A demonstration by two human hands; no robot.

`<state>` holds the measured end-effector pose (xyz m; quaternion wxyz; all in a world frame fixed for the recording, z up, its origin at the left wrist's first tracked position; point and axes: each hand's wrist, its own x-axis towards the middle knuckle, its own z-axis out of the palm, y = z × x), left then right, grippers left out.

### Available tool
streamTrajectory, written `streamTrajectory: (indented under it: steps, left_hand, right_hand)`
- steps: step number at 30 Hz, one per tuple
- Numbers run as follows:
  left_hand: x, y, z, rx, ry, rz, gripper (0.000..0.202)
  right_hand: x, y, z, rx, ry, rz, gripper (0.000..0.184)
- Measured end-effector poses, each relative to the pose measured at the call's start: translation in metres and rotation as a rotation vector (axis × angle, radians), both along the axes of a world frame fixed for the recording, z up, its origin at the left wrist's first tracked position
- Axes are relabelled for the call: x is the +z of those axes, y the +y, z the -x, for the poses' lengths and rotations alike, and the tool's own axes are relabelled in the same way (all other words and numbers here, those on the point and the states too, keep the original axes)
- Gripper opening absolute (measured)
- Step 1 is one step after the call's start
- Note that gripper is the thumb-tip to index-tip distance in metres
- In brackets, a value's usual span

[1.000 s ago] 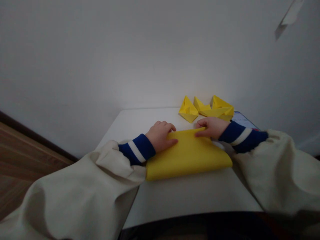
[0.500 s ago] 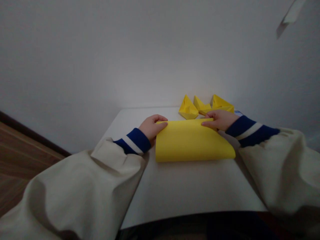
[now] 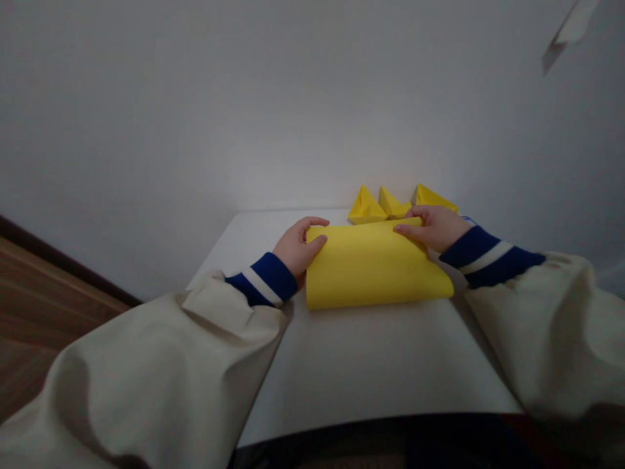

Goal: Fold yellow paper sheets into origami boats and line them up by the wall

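Note:
A yellow sheet of paper [image 3: 374,267] lies folded over on the white table [image 3: 371,371], its rounded fold toward me. My left hand [image 3: 297,247] pinches the sheet's far left corner between thumb and fingers. My right hand [image 3: 436,228] pinches the far right corner the same way. Both hands hold the top edge slightly raised off the table. Cream sleeves with blue-and-white cuffs cover both my forearms.
Three folded yellow paper boats [image 3: 390,206] stand in a row at the table's far edge against the white wall [image 3: 244,117]. A bluish sheet [image 3: 469,220] peeks out behind my right wrist. Wooden floor [image 3: 43,306] shows at the left.
Both hands moved away from me with the sheet's top edge, from pressing it flat to pinching its corners. The folded paper slid farther up the table.

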<state>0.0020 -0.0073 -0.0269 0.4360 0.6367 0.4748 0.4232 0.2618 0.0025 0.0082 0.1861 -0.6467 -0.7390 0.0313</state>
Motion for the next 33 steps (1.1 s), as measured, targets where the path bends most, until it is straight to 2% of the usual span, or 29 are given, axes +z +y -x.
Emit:
streamTrajectory:
  steps: [5, 11, 17, 19, 22, 25, 28, 33]
  left_hand:
    - [-0.001, 0.001, 0.002, -0.019, 0.047, 0.025, 0.031]
    - [0.003, -0.002, 0.001, -0.046, -0.021, 0.061, 0.028]
    - [0.007, -0.004, 0.002, -0.032, 0.039, 0.072, 0.024]
    - [0.008, -0.004, 0.003, -0.016, 0.147, 0.028, 0.023]
    - [0.007, -0.003, 0.004, 0.044, 0.420, -0.169, 0.020]
    - [0.004, -0.003, 0.004, 0.106, 0.624, -0.331, 0.019]
    - [0.003, -0.004, 0.003, 0.134, 0.681, -0.382, 0.020]
    - [0.013, -0.006, -0.003, 0.113, 0.659, -0.435, 0.020]
  right_hand:
    - [0.001, -0.002, 0.002, 0.007, 0.011, 0.056, 0.030]
    - [-0.001, -0.001, 0.000, -0.013, 0.044, -0.027, 0.032]
    - [0.001, -0.006, 0.001, 0.010, 0.040, -0.044, 0.034]
    - [0.000, -0.004, -0.002, 0.076, 0.040, -0.025, 0.032]
    - [-0.002, 0.005, -0.012, 0.237, 0.108, 0.091, 0.027]
    - [-0.001, 0.010, -0.019, 0.356, 0.092, 0.139, 0.034]
    - [0.004, 0.006, -0.011, 0.416, -0.005, 0.147, 0.036]
    - [0.011, -0.015, 0.027, 0.554, -0.134, 0.066, 0.041]
